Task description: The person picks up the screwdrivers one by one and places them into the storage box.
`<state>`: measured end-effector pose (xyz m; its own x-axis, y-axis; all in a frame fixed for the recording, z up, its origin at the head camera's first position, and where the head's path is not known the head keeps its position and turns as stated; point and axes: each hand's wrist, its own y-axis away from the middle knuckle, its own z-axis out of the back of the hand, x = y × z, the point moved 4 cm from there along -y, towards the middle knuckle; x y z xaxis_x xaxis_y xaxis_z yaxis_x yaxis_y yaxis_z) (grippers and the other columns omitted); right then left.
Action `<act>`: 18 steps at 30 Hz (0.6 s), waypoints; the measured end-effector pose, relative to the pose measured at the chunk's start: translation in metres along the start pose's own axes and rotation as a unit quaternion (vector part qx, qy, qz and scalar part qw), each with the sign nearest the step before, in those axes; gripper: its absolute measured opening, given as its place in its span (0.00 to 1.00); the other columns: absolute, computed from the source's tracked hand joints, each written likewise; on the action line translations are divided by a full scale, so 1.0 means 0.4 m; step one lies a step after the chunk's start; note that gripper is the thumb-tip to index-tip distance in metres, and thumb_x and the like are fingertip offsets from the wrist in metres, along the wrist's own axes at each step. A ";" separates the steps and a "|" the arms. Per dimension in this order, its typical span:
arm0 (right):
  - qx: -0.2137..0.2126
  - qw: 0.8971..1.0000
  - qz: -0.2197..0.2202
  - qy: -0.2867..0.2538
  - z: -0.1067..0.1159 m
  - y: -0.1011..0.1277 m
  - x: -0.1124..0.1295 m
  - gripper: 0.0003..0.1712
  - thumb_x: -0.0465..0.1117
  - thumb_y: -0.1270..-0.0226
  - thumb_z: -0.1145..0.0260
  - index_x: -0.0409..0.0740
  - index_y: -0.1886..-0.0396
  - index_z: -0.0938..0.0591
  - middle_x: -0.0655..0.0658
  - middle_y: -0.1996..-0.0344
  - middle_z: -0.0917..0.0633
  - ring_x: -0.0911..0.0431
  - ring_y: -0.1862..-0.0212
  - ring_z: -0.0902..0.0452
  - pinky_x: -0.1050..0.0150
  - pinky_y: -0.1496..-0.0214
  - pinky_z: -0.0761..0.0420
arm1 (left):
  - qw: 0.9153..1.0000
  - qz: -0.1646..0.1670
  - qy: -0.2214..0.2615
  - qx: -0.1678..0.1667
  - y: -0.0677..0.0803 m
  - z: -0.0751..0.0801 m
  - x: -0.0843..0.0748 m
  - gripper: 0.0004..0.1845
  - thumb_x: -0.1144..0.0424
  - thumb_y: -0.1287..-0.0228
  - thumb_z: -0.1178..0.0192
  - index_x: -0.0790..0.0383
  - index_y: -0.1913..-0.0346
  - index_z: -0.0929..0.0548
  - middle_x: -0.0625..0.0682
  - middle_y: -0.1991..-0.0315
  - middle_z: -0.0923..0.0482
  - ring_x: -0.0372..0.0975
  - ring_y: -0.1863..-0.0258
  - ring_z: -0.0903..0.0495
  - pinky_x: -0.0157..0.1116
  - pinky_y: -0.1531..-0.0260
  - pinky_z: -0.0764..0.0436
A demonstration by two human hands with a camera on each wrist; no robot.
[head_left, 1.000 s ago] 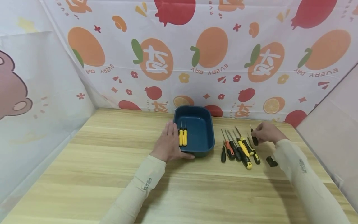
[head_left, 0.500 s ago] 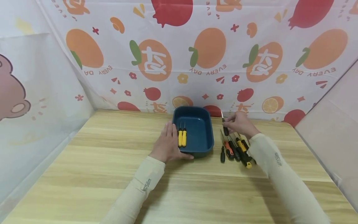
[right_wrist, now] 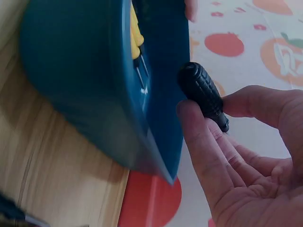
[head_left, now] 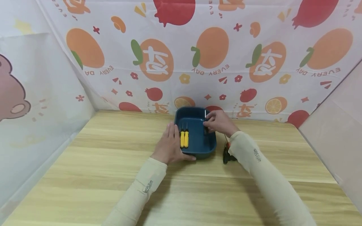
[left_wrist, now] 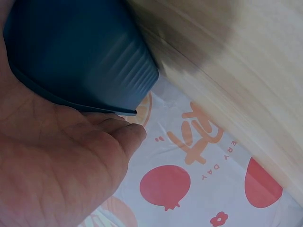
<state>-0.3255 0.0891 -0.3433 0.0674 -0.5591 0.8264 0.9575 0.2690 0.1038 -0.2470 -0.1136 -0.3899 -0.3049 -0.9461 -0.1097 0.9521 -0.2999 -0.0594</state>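
Note:
The dark blue bin stands on the table against the back cloth. My left hand rests along its left side, fingers straight at the rim and thumb across the front. Inside, at the left, lie several yellow-handled screwdrivers. My right hand pinches a small screwdriver by its ribbed black handle. In the head view the screwdriver overlaps the right part of the bin, shaft pointing toward the back. The left wrist view shows the bin's outer wall beside the left palm.
Just right of the bin, a black-handled screwdriver lies on the wooden table; the right sleeve hides most of the other screwdrivers there. A fruit-print cloth hangs behind the table.
My right hand has carried the black-handled screwdriver leftward from beyond the pile, across it, to the bin. The left hand has stayed against the bin.

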 end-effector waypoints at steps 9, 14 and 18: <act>0.013 0.996 -0.034 0.086 -0.083 -0.033 0.006 0.11 0.39 0.31 0.30 0.35 0.56 0.18 0.41 0.66 0.13 0.55 0.69 0.12 0.58 0.54 0.12 | 1.000 -0.002 -0.006 0.006 -0.007 -0.002 0.000 0.78 0.17 0.59 0.37 0.79 0.23 0.51 0.71 0.22 0.53 0.58 0.21 0.53 0.47 0.23 0.50; 0.036 0.989 -0.048 0.137 -0.122 -0.042 0.012 0.08 0.40 0.30 0.30 0.38 0.66 0.16 0.44 0.73 0.13 0.56 0.71 0.14 0.59 0.54 0.13 | 1.000 -0.001 -0.007 0.008 -0.011 0.000 0.001 0.77 0.17 0.58 0.38 0.79 0.23 0.51 0.71 0.22 0.53 0.58 0.21 0.54 0.47 0.22 0.50; 0.056 0.987 -0.060 0.138 -0.144 -0.053 0.009 0.09 0.39 0.30 0.30 0.38 0.68 0.17 0.44 0.75 0.13 0.55 0.71 0.13 0.58 0.52 0.14 | 1.000 -0.001 -0.013 0.011 -0.013 0.002 0.002 0.77 0.17 0.58 0.38 0.79 0.23 0.51 0.71 0.22 0.54 0.57 0.21 0.54 0.47 0.22 0.51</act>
<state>-0.3293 0.0364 -0.3744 0.0447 -0.7798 0.6245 0.9271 0.2652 0.2649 -0.2521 -0.1129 -0.3888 -0.3071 -0.9479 -0.0844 0.9516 -0.3050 -0.0372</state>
